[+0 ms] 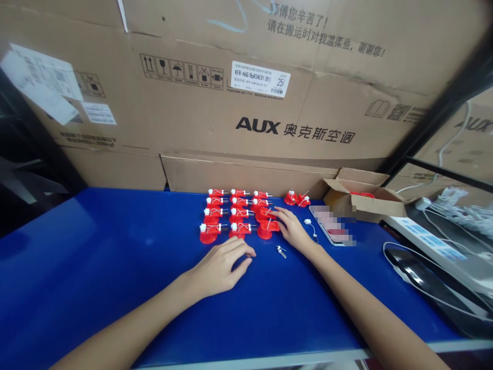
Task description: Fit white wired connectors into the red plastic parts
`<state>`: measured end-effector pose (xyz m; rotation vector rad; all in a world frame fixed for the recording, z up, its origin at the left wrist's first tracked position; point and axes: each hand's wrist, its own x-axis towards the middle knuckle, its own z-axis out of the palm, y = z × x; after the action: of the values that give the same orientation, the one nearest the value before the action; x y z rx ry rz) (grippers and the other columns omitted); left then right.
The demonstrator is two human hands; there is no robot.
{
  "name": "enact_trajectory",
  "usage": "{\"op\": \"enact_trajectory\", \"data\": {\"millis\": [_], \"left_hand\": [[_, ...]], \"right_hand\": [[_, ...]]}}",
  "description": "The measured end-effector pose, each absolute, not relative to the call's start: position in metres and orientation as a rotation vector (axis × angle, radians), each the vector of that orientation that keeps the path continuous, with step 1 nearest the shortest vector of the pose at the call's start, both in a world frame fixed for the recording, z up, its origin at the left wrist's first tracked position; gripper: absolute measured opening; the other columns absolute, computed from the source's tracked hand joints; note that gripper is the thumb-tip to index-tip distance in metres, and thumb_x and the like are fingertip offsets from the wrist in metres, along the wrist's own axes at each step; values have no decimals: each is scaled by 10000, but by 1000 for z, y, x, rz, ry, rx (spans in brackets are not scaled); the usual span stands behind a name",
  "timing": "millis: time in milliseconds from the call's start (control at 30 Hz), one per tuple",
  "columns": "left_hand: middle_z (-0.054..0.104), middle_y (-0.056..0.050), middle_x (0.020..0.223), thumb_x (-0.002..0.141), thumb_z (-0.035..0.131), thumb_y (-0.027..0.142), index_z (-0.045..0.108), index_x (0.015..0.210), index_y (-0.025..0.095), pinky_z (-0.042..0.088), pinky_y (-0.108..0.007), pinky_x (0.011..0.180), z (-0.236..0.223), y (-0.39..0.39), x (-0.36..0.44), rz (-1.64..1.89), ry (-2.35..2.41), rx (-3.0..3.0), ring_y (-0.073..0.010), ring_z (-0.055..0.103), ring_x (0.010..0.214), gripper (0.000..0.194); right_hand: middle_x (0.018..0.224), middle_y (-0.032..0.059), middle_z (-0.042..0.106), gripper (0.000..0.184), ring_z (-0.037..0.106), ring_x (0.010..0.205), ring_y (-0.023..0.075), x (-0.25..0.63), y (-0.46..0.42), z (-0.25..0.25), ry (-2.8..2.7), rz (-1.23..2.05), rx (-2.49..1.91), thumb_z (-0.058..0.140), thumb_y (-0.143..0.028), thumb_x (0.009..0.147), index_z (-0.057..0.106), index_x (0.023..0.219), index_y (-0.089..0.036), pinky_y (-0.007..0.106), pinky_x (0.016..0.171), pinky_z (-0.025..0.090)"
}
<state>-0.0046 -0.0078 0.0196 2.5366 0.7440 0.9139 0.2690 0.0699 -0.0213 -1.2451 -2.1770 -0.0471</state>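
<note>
Red plastic stands (208, 233), many with a white connector, wires and a thin metal shaft, are lined up in rows on the blue table. My left hand (225, 264) rests at the front of the rows, fingers loosely bent and thumb apart, with nothing in it. Its fingertips come close to the front middle stand (241, 228). My right hand (295, 231) has its fingertips at the right end of the front right red stand (266, 229), which carries a grey pin and shows no white connector. Just behind it is another similar red stand (262, 213).
A small wired part (281, 251) lies before the right hand; another (308, 222) is beside a phone (331, 226). Two red stands (291, 198) sit farther back. An open carton (370, 205), power strip (427, 241) and cables are right. Large AUX cartons (192, 123) wall the back.
</note>
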Motion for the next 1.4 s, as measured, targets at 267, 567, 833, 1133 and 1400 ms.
{"op": "enact_trajectory", "data": {"millis": [267, 567, 833, 1133, 1400], "left_hand": [[629, -57, 953, 883, 447, 156, 575, 991, 182, 480, -322, 810, 19, -7, -7, 906, 742, 2572, -179, 574, 919, 170], [619, -78, 991, 888, 450, 173, 562, 1061, 177, 491, -332, 823, 22, -14, -5, 1051, 754, 2553, -185, 583, 924, 205], [554, -90, 1141, 783, 632, 401, 441, 1199, 206, 461, -375, 894, 19, -18, 0, 1048, 939, 2440, -229, 530, 1052, 498], [605, -62, 977, 796, 603, 282, 523, 1022, 192, 470, -332, 798, 16, -17, 0, 956, 978, 2428, -210, 581, 920, 257], [590, -46, 973, 800, 582, 303, 513, 1007, 207, 460, -335, 798, 17, -17, 0, 784, 1047, 2484, -207, 576, 917, 239]], "right_hand": [[971, 85, 653, 179, 599, 923, 228, 268, 62, -8, -2092, -109, -1231, 487, -168, 843, 589, 989, -189, 390, 827, 482], [886, 103, 614, 162, 587, 846, 247, 271, 19, 26, -1741, -401, -992, 513, -168, 775, 552, 931, -189, 410, 758, 475], [951, 109, 631, 334, 600, 822, 224, 217, -20, 19, -2221, -40, -599, 534, -95, 715, 540, 1039, -174, 379, 696, 485], [971, 100, 654, 331, 614, 870, 212, 224, -15, 21, -2273, 11, -599, 531, -120, 763, 546, 1090, -168, 367, 754, 482], [764, 55, 682, 176, 629, 700, 193, 277, 25, 37, -1910, -224, -1759, 475, -249, 837, 637, 813, -183, 276, 630, 428]]}}
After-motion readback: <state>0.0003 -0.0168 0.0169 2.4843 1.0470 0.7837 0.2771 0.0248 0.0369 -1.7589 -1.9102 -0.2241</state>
